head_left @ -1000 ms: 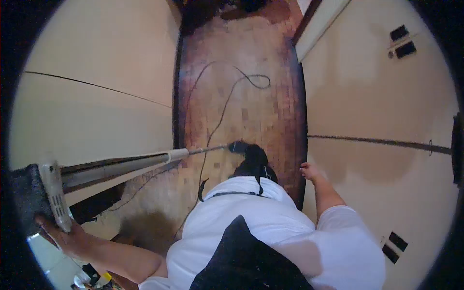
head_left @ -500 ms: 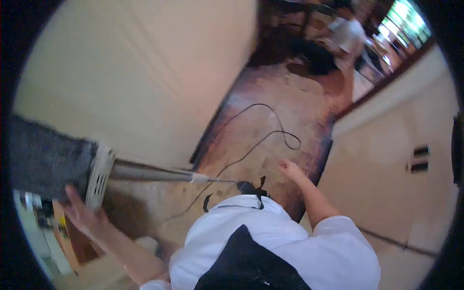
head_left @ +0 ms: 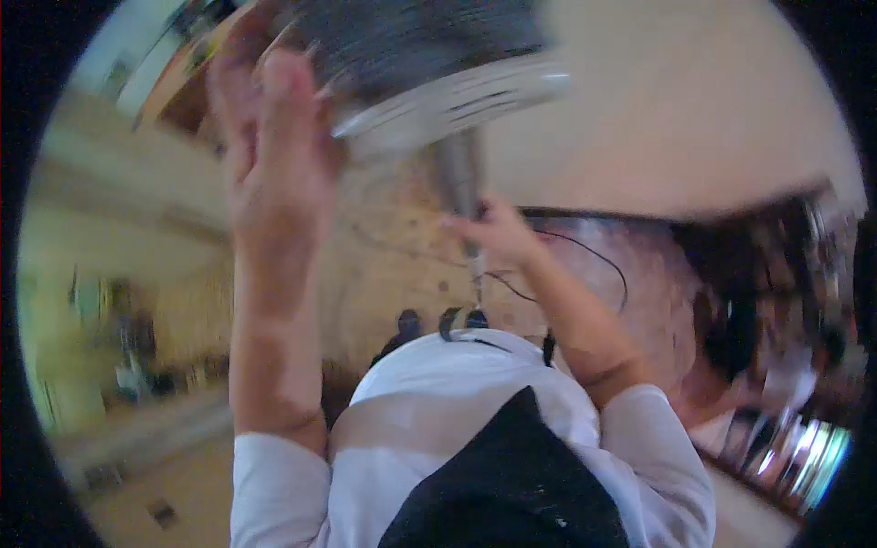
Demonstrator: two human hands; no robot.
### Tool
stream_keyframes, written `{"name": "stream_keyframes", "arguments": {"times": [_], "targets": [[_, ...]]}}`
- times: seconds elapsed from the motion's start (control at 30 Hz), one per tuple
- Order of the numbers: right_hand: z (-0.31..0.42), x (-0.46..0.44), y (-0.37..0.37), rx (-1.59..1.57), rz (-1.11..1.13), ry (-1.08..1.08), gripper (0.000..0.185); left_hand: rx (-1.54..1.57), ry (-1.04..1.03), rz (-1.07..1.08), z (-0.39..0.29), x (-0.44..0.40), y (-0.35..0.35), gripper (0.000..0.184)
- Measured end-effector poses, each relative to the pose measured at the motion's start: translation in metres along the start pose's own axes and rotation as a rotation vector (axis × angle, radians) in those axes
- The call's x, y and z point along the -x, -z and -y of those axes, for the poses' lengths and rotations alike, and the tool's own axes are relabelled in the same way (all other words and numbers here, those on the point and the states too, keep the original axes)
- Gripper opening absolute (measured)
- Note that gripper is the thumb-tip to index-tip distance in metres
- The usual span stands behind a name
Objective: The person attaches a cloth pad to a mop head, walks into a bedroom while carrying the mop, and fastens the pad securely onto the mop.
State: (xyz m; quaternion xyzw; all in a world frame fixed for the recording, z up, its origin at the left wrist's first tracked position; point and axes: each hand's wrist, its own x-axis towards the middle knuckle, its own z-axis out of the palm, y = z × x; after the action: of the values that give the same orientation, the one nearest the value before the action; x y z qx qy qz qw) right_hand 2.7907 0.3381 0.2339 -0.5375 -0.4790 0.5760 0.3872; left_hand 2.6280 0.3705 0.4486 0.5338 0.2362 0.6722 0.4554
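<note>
No text, label, brand, number or sign can be read; much of the view is blurred.
</note>
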Motion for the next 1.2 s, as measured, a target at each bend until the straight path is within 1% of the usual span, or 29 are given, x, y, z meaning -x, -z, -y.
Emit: {"name": "stream_keyframes", "arguments": {"times": [0.03,0.07,0.1,0.13,0.17,0.2,0.27,0.33,0.37,0.4,0.43,0.47,0.5,0.53,0.57,0.6,0.67,0.7,0.73,0.77,0.8,0.83,0.9,0.93,1.03,1.13,1.2], "targets": [[0.0,-0.001,-0.005,0.024,-0.063,0.058,0.045,0.084,-0.08,0.069,-0.004,-0.003,0.021,0.044],[0.022,0.005,-0.01,0.013,-0.107,-0.114,0.04,0.046,-0.056,-0.06,-0.011,-0.004,0.054,0.042],[0.024,0.003,-0.014,-0.065,-0.121,-0.028,0.041,0.021,-0.034,-0.18,-0.017,-0.001,0.09,0.04],[0.02,0.002,-0.017,-0.072,-0.138,0.005,0.043,0.009,-0.016,-0.29,-0.028,0.01,0.124,0.038],[-0.011,-0.011,-0.006,-0.192,-0.175,0.111,0.039,-0.08,0.016,-0.4,-0.032,0.024,0.166,0.036],[0.006,-0.009,-0.012,-0.033,-0.267,0.091,0.016,-0.16,0.049,-0.506,-0.034,0.046,0.213,0.034],[0.012,-0.01,-0.012,-0.066,-0.252,0.187,0.016,-0.18,0.167,-0.608,-0.028,0.108,0.303,0.034],[0.011,-0.016,-0.01,-0.063,-0.266,0.22,0.017,-0.413,0.452,-0.89,-0.008,0.202,0.373,0.03],[0.006,-0.023,-0.005,-0.098,-0.285,0.28,0.016,-0.476,0.595,-0.998,0.0,0.25,0.382,0.022],[0.0,-0.035,-0.003,-0.132,-0.308,0.339,0.016,-0.583,0.855,-1.066,0.009,0.296,0.393,0.016],[-0.003,-0.04,-0.005,-0.137,-0.366,0.284,0.015,-0.496,1.008,-0.961,0.018,0.36,0.407,0.017],[-0.003,-0.039,-0.007,-0.137,-0.423,0.231,0.015,-0.617,1.089,-0.981,0.033,0.426,0.405,0.021],[-0.005,-0.043,-0.003,-0.134,-0.368,0.279,0.015,-0.732,1.223,-0.991,0.035,0.471,0.383,0.022],[-0.005,-0.048,0.004,-0.138,-0.313,0.331,0.016,-0.667,1.561,-0.919,0.031,0.51,0.368,0.027],[-0.005,-0.046,0.006,-0.143,-0.263,0.383,0.017,-0.587,1.654,-0.854,0.028,0.552,0.35,0.028],[0.007,-0.028,0.006,-0.133,-0.288,0.375,0.017,-0.503,1.732,-0.773,0.012,0.585,0.327,0.03],[0.011,-0.026,-0.009,-0.112,-0.342,0.35,0.018,-0.5,1.762,-0.659,-0.007,0.616,0.313,0.033],[0.008,-0.028,-0.008,-0.12,-0.307,0.364,0.017,-0.496,1.775,-0.595,-0.013,0.628,0.312,0.035],[0.003,-0.029,-0.007,-0.126,-0.273,0.376,0.017,-0.532,1.663,-0.641,-0.015,0.644,0.318,0.038],[-0.002,-0.028,-0.006,-0.132,-0.241,0.388,0.017,-0.533,1.624,-0.792,-0.015,0.661,0.322,0.038],[0.003,-0.022,-0.014,-0.12,-0.277,0.335,0.016,-0.534,1.584,-0.941,-0.021,0.66,0.328,0.038],[0.009,-0.019,-0.01,-0.113,-0.256,0.355,0.017,-0.536,1.539,-1.078,-0.025,0.649,0.325,0.038],[0.013,-0.006,-0.024,-0.093,-0.206,0.396,0.018,-0.577,1.411,-1.151,-0.033,0.64,0.332,0.035],[0.018,-0.002,-0.028,-0.082,-0.217,0.395,0.018,-0.603,1.345,-1.182,-0.033,0.636,0.333,0.034],[0.024,0.013,-0.05,-0.056,-0.244,0.419,0.018,-0.494,1.378,-1.052,-0.033,0.647,0.345,0.035],[0.04,0.021,-0.053,-0.004,-0.24,0.433,0.019,-0.569,1.376,-0.97,-0.029,0.655,0.336,0.037],[0.045,0.017,-0.05,0.014,-0.238,0.408,0.019,-0.544,1.428,-1.064,-0.034,0.652,0.324,0.033]]}}
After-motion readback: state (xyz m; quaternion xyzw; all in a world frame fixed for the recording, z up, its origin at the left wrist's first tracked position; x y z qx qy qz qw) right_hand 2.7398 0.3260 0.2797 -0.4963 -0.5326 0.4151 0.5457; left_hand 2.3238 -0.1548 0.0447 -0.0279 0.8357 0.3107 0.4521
